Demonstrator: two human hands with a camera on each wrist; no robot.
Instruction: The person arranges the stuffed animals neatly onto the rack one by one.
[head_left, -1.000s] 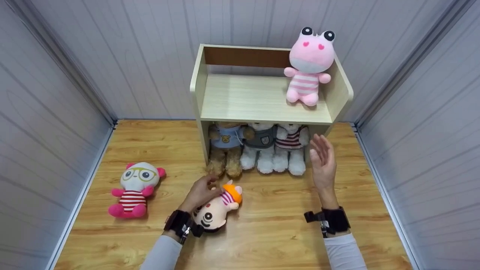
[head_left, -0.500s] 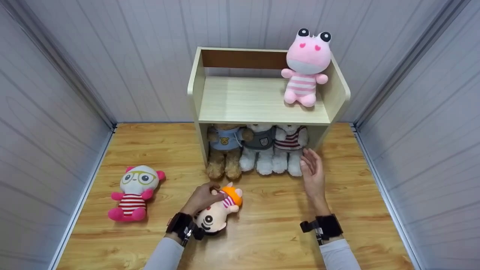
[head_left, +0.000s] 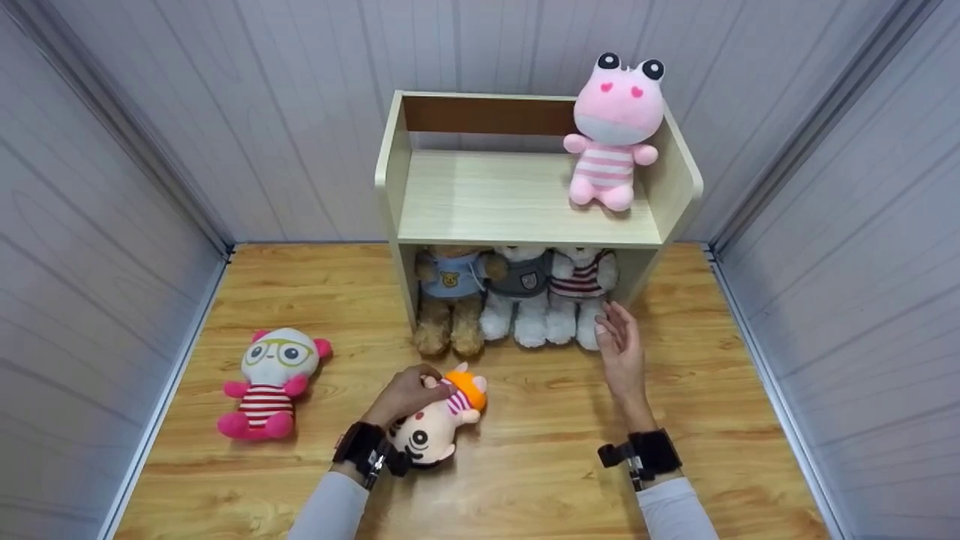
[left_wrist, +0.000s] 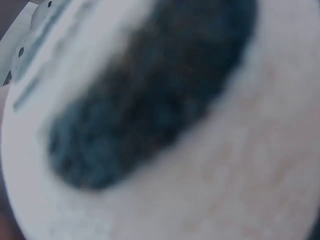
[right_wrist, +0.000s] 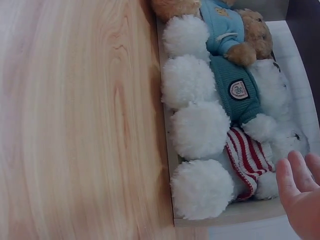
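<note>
Left hand (head_left: 409, 391) grips the peach-faced plush doll (head_left: 441, 429) in pink-striped shirt and orange shorts, lying on the wood-grain surface (head_left: 540, 457) before the pale wooden shelf (head_left: 487, 195); right hand (head_left: 624, 356), fingers loosely extended, hovers just beside the fluffy white bear (head_left: 577, 307) in red-striped top, contact unclear.

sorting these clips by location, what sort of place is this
Probably a small booth set up for recording: pale panelled walls close in on three sides, a low wooden shelf unit holds plush toys, and the person wears wrist cameras.
</note>
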